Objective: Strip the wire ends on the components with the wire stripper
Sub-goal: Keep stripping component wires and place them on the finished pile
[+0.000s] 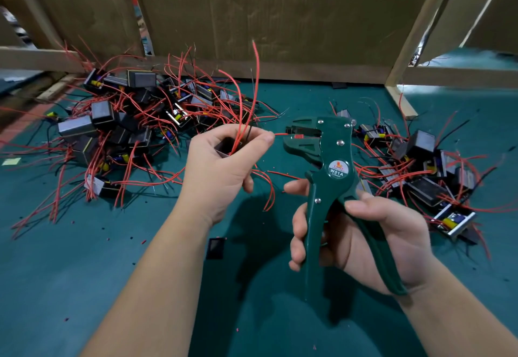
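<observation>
My left hand grips a small dark component above the table, its red wires rising upward. Thumb and forefinger pinch one red wire end that reaches sideways into the jaws of the green wire stripper. My right hand grips the stripper's two green handles, jaws pointing left. The stripper is upright, just right of my left hand.
A big pile of dark components with red wires lies on the green table at the left. A smaller pile lies at the right. Cardboard and wooden rails wall the back. A small dark piece and red insulation bits lie on the mat.
</observation>
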A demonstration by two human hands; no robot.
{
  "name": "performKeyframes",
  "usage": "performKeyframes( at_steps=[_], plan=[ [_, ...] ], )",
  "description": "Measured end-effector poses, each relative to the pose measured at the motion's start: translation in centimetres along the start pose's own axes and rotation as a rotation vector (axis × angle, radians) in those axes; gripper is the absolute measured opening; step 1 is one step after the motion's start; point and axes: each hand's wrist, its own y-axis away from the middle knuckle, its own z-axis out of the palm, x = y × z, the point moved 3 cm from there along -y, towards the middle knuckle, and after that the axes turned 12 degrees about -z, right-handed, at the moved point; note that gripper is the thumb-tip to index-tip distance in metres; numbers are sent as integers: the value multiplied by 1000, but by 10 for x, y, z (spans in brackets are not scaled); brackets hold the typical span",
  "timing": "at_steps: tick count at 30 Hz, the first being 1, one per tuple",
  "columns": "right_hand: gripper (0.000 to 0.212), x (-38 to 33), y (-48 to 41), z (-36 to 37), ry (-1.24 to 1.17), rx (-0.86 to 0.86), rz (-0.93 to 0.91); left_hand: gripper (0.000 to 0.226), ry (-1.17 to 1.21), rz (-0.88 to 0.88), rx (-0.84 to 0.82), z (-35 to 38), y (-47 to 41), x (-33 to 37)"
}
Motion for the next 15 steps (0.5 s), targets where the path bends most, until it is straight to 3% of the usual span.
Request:
performKeyframes(
  at_steps=[9,15],
  plan=[
    [44,4,1,-3,130,110,-9,10,-30,33,8,4,2,0],
    [43,3,0,-3,160,140,-4,10,-35,40,7,3,1,-1]
  ],
)
